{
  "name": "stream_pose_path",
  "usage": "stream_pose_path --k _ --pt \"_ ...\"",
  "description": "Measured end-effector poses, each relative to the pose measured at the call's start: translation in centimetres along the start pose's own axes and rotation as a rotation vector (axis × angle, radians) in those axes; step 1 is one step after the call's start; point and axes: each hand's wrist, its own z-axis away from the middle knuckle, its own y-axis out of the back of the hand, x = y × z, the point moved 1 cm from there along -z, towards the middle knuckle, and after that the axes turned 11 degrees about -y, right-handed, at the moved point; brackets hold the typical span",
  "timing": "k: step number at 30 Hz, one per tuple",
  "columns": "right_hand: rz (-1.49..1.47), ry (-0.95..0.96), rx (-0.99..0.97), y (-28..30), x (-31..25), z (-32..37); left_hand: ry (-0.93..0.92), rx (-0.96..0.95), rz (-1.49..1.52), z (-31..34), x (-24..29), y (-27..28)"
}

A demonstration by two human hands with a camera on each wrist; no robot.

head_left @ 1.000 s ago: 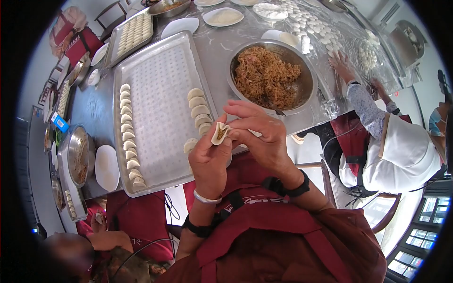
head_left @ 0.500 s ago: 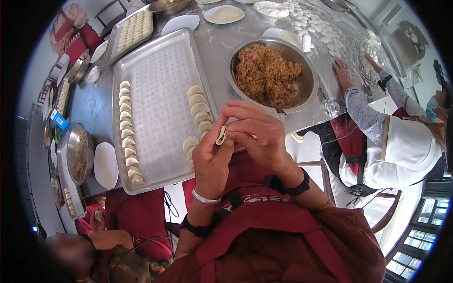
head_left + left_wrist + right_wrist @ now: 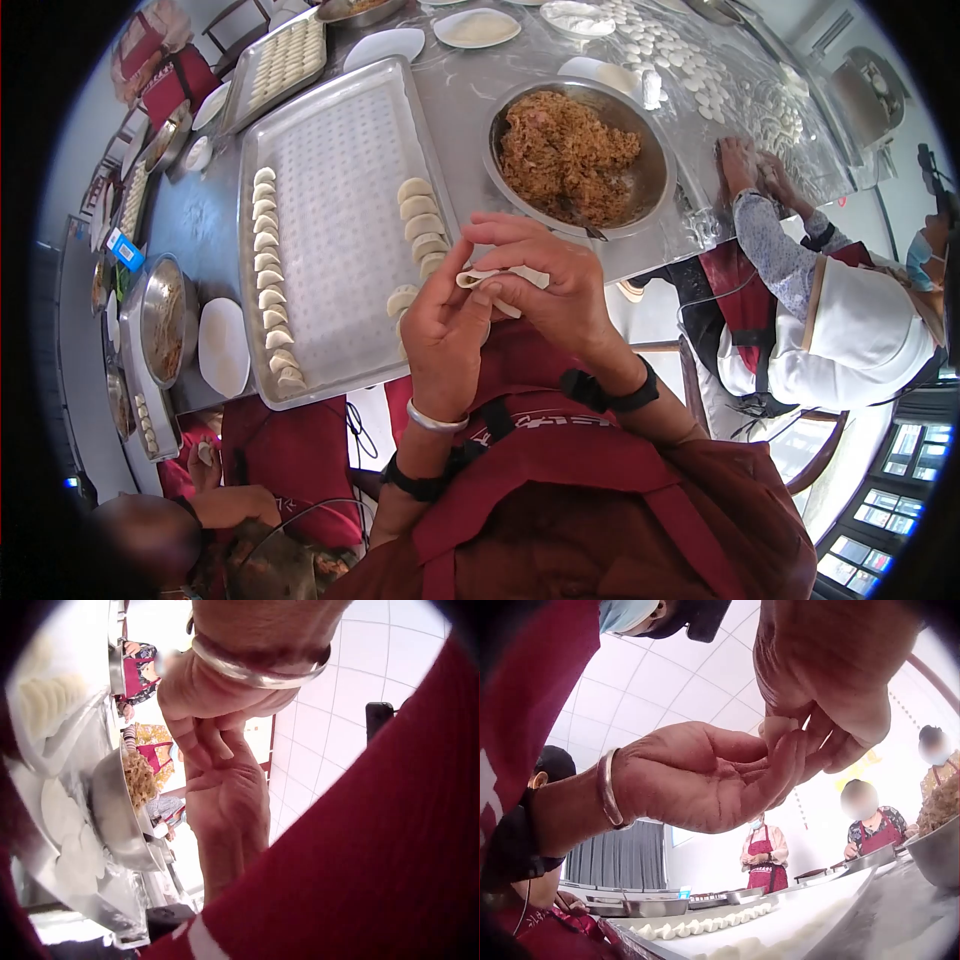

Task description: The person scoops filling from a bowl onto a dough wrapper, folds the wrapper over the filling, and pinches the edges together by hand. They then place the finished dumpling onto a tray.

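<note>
Both hands meet in front of the apron in the head view, pinching one folded dumpling wrapper [image 3: 472, 279] between thumbs and fingers. The left hand [image 3: 440, 335] holds its left end, and a fold gapes there. The right hand [image 3: 555, 290] pinches the wrapper from the other side, upper fingers extended over it. In the right wrist view a pale piece of the wrapper [image 3: 778, 729] shows between the fingertips. The left wrist view hides the wrapper behind the hands. Left of the hands lies a metal tray [image 3: 330, 240] with dumplings [image 3: 268, 262] along both sides.
A steel bowl of filling [image 3: 570, 155] with a utensil stands beyond the right hand. Farther back are plates [image 3: 477, 29], loose wrappers [image 3: 665, 50] and a second tray [image 3: 283, 62]. Another person's hands [image 3: 745, 170] rest on the table at right; a person sits at lower left.
The wrapper's opening, with filling visible earlier, has narrowed and turned sideways as the fingers shifted along it. At right, the other person's hands have come closer together.
</note>
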Motion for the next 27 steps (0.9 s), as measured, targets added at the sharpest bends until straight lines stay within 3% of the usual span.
stream_pose_path --k 7,10,16,19,21,27 --pt "0.189 0.15 0.039 0.0 -0.6 -0.1 -0.044 -0.026 0.009 -0.1 0.1 -0.5" --pt "0.268 0.175 -0.022 0.6 -0.6 -0.1 0.02 -0.1 -0.044 -0.3 -0.2 0.4" --pt "-0.02 -0.2 -0.16 0.9 -2.3 -0.6 0.062 -0.148 0.11 -0.3 0.3 0.4" --pt "-0.039 -0.053 -0.229 0.8 -1.2 -0.7 0.083 -0.215 0.115 -0.4 0.7 0.5" --pt "-0.101 -0.014 -0.243 0.9 -0.2 -0.7 0.105 -0.151 0.097 -0.3 1.4 0.2" --pt "-0.15 0.003 -0.206 0.6 -0.5 -0.6 0.05 -0.054 0.079 -0.2 1.0 0.1"
